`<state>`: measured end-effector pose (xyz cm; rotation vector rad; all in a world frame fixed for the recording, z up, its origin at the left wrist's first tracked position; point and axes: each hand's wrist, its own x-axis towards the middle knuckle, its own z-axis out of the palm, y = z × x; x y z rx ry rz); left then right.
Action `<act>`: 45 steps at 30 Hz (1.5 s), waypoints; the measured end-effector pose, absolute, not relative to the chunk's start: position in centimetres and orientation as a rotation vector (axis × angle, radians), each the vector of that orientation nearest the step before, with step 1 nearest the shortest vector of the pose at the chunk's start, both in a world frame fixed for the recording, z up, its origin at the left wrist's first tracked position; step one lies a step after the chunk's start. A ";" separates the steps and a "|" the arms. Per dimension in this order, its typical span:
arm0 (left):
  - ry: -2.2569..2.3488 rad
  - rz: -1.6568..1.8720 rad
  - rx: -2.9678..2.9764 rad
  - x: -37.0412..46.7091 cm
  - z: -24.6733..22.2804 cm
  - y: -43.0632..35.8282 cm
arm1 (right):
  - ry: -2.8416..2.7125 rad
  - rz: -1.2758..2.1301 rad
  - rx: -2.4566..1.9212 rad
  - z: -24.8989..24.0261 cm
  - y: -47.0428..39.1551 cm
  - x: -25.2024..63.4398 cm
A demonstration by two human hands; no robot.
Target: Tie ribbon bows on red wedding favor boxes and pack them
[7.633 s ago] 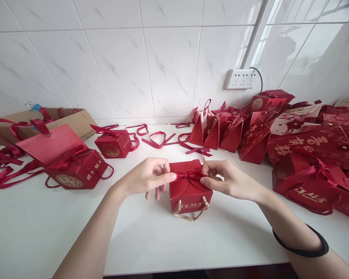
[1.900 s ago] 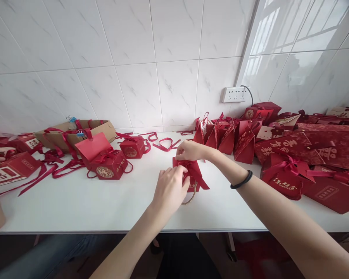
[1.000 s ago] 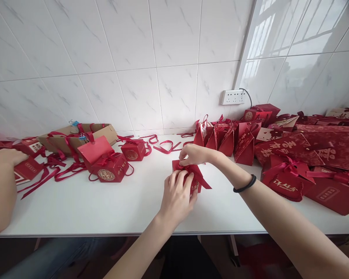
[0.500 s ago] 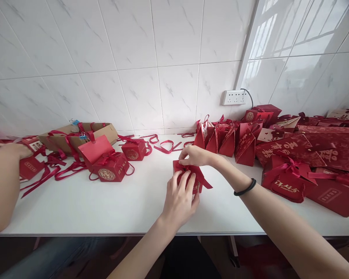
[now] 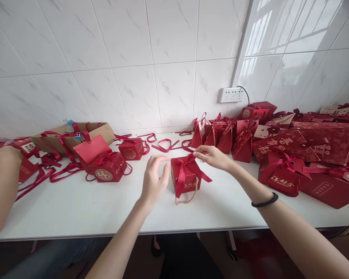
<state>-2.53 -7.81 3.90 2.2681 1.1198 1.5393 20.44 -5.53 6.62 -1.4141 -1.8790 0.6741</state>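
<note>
A small red gift box (image 5: 188,181) with gold writing stands on the white table in front of me. Dark red ribbon (image 5: 181,175) is tied in a bow on its top, with tails hanging over the front and right. A twisted gold cord handle (image 5: 189,201) droops at its front. My right hand (image 5: 211,155), a black band on its wrist, pinches a loop of the ribbon at the box's upper right. To the left of the box my left hand (image 5: 155,180) is raised, thumb and fingers apart, slightly blurred, holding nothing.
Other red gift boxes (image 5: 107,166) stand left, by a cardboard tray (image 5: 104,133) of ribbons. Loose ribbon lengths (image 5: 165,145) lie along the wall. Finished-looking boxes and bags (image 5: 282,174) crowd the right. Another person's arm (image 5: 2,190) reaches in at far left.
My left hand has let go of the box top and moved left, baring the bow and gold cord. My right hand has shifted slightly right, pinching the ribbon. The view has turned slightly.
</note>
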 end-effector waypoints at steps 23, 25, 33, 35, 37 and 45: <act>1.037 0.691 2.260 -2.0 6.1 -2.3 | -1.982 0.661 -1.223 4.9 -5.4 20.4; 1.034 0.690 2.281 -2.0 6.2 -2.1 | -2.017 0.645 -1.230 4.8 -5.3 20.5; 0.753 0.741 2.173 -2.2 7.2 -2.2 | -2.154 0.634 -1.247 6.2 -5.6 21.1; 0.678 0.737 2.105 -2.1 7.3 -2.2 | -2.216 0.646 -1.208 6.6 -5.8 21.2; 0.625 0.745 2.067 -2.0 7.4 -2.4 | -2.251 0.672 -1.159 6.8 -6.0 21.4; 0.583 0.706 2.050 -1.3 7.6 -3.6 | -2.234 0.775 -1.045 6.8 -7.0 21.5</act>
